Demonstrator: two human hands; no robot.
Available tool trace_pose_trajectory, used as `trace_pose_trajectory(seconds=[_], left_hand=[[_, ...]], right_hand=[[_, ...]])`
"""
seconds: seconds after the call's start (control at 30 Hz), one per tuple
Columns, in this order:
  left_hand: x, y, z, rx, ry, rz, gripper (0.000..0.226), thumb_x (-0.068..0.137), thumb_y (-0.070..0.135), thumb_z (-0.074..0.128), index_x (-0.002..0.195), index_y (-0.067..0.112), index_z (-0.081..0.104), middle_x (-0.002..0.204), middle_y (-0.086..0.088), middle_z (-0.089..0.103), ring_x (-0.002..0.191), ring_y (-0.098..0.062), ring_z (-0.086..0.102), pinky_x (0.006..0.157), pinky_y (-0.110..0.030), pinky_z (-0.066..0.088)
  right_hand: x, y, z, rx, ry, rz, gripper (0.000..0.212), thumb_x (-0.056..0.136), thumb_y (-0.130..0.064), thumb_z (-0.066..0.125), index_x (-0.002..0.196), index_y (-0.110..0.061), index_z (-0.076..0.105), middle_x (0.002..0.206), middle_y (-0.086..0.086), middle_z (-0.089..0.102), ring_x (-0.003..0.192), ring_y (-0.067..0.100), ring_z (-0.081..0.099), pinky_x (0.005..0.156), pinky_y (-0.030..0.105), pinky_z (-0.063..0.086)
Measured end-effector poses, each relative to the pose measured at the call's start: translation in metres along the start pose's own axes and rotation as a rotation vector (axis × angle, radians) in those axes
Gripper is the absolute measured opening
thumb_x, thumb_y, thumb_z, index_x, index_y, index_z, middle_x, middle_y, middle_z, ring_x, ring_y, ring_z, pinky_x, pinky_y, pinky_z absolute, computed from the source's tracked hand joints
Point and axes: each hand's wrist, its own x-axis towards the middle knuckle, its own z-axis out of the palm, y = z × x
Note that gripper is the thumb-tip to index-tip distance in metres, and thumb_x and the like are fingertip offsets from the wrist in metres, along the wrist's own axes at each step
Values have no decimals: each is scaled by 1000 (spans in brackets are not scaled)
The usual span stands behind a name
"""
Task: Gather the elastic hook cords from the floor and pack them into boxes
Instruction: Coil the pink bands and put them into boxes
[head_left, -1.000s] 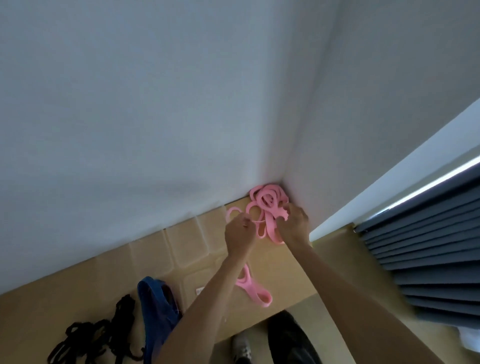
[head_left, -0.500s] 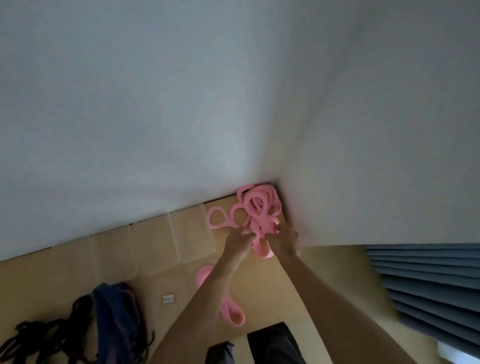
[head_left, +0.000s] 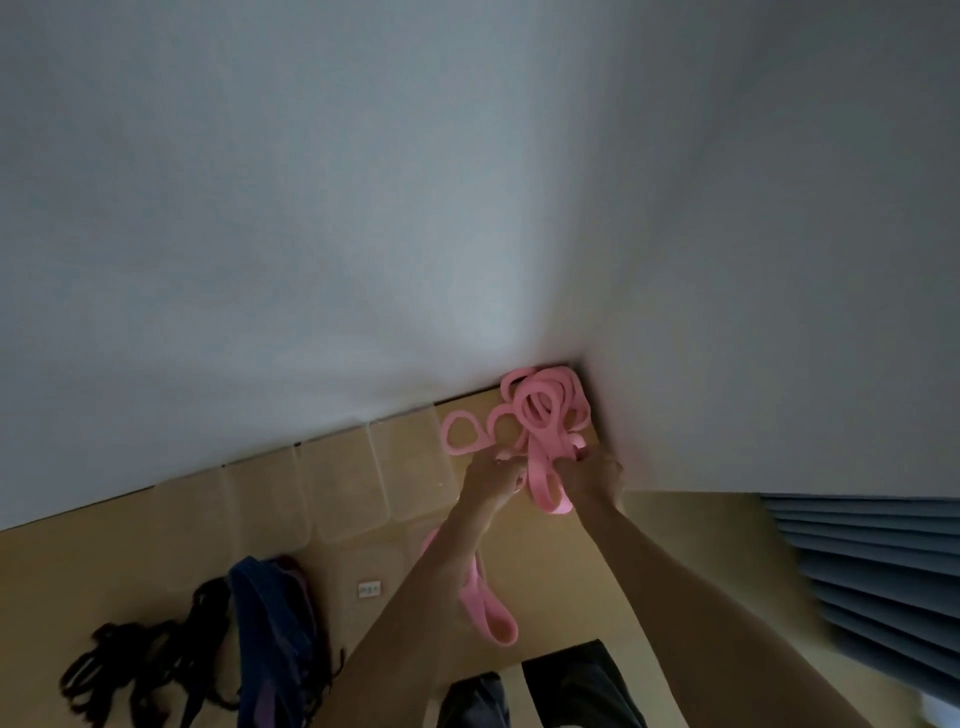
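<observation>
A tangle of pink elastic cords (head_left: 545, 410) with loop ends lies in the corner where the two white walls meet the floor. My left hand (head_left: 491, 475) and my right hand (head_left: 597, 475) both grip strands at the near side of this tangle, and a pink loop hangs between them. One more pink cord (head_left: 485, 608) lies on the floor under my left forearm. Clear plastic boxes (head_left: 410, 467) sit in a row along the wall, to the left of the tangle.
A blue cord bundle (head_left: 270, 623) and black cords (head_left: 150, 670) lie on the wooden floor at lower left. Dark blue blinds (head_left: 872, 577) fill the right edge. My dark trouser legs (head_left: 566, 691) show at the bottom.
The view has swung a little. Both hands stay on the pink tangle in the corner, and the strand between them has been drawn slightly toward me.
</observation>
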Motion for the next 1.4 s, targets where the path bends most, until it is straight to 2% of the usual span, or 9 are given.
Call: trace_pose_trajectory(seconds=[0.27,0.37,0.6,0.8,0.9,1.0,1.1,1.23,1.4], left_hand=[[-25,12,-16,-18,-15,33,13,90,14,63,79,10,69,80,-9,70,75,-20,65,77,-31,53],[-40,19,-26,-20,-1,100,20,94,22,63,83,7,71,75,-3,70,64,-12,64,59,-13,49],[-92,43,-58,-974,-202,-15,55,98,50,49,108,-4,56,79,-16,62,60,-25,58,62,-33,47],[-121,32,-88,-1168,-231,53,40,99,34,36,106,4,62,96,-16,65,82,-28,58,74,-36,42],[-135,16,-96,-1083,-157,6,26,99,24,41,82,13,57,85,-7,56,73,-21,55,66,-29,41],[-147,-7,-100,-880,27,14,14,94,19,59,84,13,65,82,-7,64,72,-22,60,56,-26,47],[-158,-33,-95,-679,237,147,14,97,17,59,103,9,69,103,-12,68,91,-28,63,69,-34,53],[-180,-63,-92,-497,334,323,38,98,18,60,136,19,56,122,4,56,107,-19,59,84,-30,49],[-196,-81,-88,-455,340,351,21,88,6,66,99,24,64,105,-4,67,87,-18,66,66,-27,53]], right_hand=[[-22,-33,-20,287,-17,-78,6,80,-11,63,82,-9,68,74,8,69,68,27,62,55,28,49],[-40,-58,-29,463,-25,-193,10,81,-9,62,74,-10,68,70,9,65,62,24,56,56,29,45],[-101,-75,-31,784,-194,-233,17,78,3,51,65,-5,59,66,17,53,58,26,48,52,34,39],[-148,-42,-23,772,-340,-218,7,59,-16,55,59,-10,59,56,8,55,48,22,47,48,29,35],[-167,-21,-18,684,-365,-200,10,64,-13,56,71,-6,60,64,12,58,49,23,52,47,28,39],[-188,0,-2,416,-395,-278,24,85,-3,53,105,-1,65,92,11,65,77,27,63,60,28,47],[-221,8,10,394,-446,-365,32,82,-12,57,114,-8,60,107,4,63,95,17,62,77,27,49],[-250,16,13,444,-479,-423,38,66,-20,56,101,-10,65,88,-3,65,77,8,61,71,20,45],[-259,37,11,525,-542,-353,22,68,-22,50,78,-3,53,73,6,53,71,22,47,67,31,43]])
